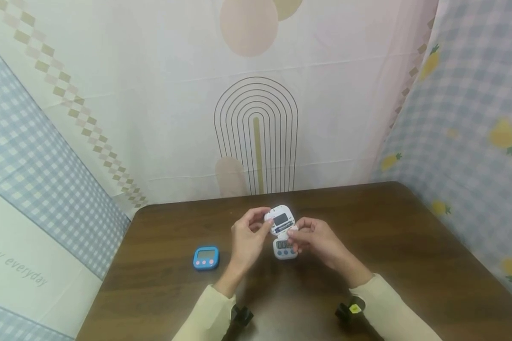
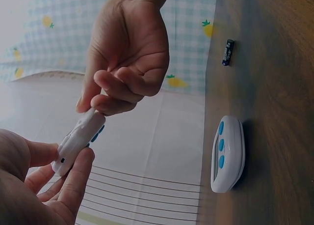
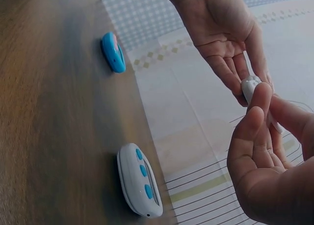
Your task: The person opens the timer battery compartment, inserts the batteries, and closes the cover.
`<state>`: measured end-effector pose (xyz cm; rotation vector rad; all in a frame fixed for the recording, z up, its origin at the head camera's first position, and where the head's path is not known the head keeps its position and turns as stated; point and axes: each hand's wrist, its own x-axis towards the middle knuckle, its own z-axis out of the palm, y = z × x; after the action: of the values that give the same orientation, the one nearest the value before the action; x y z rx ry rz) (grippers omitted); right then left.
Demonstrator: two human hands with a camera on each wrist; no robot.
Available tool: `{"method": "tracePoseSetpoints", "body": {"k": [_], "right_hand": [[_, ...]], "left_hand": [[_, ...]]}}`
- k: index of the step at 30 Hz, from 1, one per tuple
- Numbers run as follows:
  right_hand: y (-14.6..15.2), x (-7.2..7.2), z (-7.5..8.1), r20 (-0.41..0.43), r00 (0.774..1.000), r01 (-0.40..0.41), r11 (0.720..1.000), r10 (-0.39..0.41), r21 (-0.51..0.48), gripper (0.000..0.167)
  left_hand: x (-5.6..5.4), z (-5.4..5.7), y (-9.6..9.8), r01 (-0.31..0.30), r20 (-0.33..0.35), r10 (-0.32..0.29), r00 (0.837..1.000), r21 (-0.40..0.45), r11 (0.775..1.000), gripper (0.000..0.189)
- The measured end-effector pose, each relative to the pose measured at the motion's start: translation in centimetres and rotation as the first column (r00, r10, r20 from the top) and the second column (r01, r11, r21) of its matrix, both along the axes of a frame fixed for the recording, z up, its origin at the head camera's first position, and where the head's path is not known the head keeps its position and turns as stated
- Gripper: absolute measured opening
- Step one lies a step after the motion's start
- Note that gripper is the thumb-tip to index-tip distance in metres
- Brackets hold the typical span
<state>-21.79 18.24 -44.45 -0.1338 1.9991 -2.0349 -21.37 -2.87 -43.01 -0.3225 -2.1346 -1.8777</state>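
My left hand holds a white digital timer by its side, fingers and thumb on its edges. Its back faces the head camera, showing a dark square and an uncovered battery slot with a dark, battery-like shape inside. At the timer's lower edge my right hand pinches a small white piece, which looks like the battery cover; fingers partly hide it. Blue buttons show on the held timer's front in the left wrist view. Below the hands, a second white timer with blue buttons lies on the table, its display partly covered by my right fingers.
A blue timer with pink buttons lies left of my hands on the dark wooden table. One small dark battery lies on the tabletop in the left wrist view. Patterned cloths hang behind and at both sides.
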Motion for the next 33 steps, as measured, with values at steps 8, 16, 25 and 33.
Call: {"method": "tracePoseSetpoints", "body": {"k": [8,16,25,33], "right_hand": [[-0.1,-0.23,-0.02,0.052,0.998,-0.018,0.991,0.025,-0.13,0.017],[-0.15,-0.02,-0.04,0.058,0.998,-0.01,0.993,0.017,-0.117,0.032],[-0.32,0.08,-0.18,0.045,0.999,-0.017,0.995,0.022,-0.098,0.034],[-0.45,0.23,0.08,0.038,0.999,0.004,0.998,-0.002,-0.062,0.036]], "left_hand": [[0.05,0.33,0.14,0.017,-0.029,-0.017,0.999,0.011,1.0,0.026],[0.22,-0.11,0.37,0.016,-0.014,-0.016,1.0,-0.012,1.0,0.026],[0.26,-0.34,0.53,0.026,-0.003,-0.026,1.0,0.001,1.0,0.026],[0.24,-0.4,0.45,0.023,-0.013,-0.023,1.0,-0.009,1.0,0.026]]}}
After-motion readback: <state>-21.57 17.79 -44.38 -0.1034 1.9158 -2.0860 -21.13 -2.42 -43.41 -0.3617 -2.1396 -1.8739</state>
